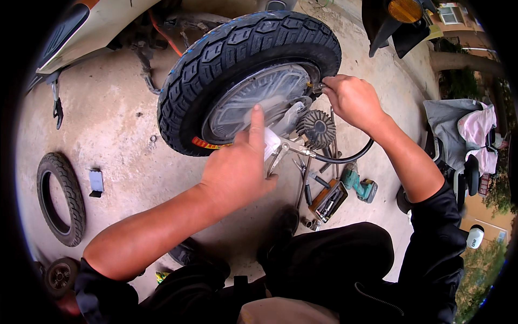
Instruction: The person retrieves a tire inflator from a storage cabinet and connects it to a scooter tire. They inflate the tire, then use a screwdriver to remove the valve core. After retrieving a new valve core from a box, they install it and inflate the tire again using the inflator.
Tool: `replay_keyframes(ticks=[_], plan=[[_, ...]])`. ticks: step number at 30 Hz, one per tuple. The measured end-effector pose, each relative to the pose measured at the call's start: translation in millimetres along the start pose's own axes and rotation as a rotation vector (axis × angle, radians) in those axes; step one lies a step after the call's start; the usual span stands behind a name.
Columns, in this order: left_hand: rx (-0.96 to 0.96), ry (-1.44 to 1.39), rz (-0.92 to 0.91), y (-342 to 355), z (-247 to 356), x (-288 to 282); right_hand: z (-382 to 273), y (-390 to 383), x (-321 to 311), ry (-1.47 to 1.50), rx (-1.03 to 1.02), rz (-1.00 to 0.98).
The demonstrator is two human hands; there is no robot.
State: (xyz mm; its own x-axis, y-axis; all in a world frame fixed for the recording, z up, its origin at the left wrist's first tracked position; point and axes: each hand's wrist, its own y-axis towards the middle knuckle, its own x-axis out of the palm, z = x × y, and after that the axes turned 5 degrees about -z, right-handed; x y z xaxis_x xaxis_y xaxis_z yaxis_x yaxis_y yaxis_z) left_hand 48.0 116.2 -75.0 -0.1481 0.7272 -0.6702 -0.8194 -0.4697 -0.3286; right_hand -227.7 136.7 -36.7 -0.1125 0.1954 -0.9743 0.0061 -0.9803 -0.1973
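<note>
The left hand clasps a silver metal inflator gun, the right hand pinching a small metal fitting beside a chunky black tyre bearing a red-and-yellow label.

Both hands at a wheel — black hose, green drill, loose tyre

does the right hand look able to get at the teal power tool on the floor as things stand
Probably not without letting go: the right hand seems to be pinching a metal fitting at the wheel. The teal power tool itself lies uncovered.
</note>
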Motion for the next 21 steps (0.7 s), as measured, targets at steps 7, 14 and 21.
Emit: replay_keyframes(ticks=[7,14,21], plan=[[0.016,0.044,0.007,-2.0,-2.1,2.3,-1.6,4.3,1.4,0.33,0.171,-0.16],[0.06,0.076,0.056,-3.7,-4.4,6.6,-3.8,5.0,5.0,0.332,0.252,-0.127],[0.119,0.156,0.011,-10.6,-10.0,12.7,-5.6,5.3,6.7,0.328,0.285,-0.135]])
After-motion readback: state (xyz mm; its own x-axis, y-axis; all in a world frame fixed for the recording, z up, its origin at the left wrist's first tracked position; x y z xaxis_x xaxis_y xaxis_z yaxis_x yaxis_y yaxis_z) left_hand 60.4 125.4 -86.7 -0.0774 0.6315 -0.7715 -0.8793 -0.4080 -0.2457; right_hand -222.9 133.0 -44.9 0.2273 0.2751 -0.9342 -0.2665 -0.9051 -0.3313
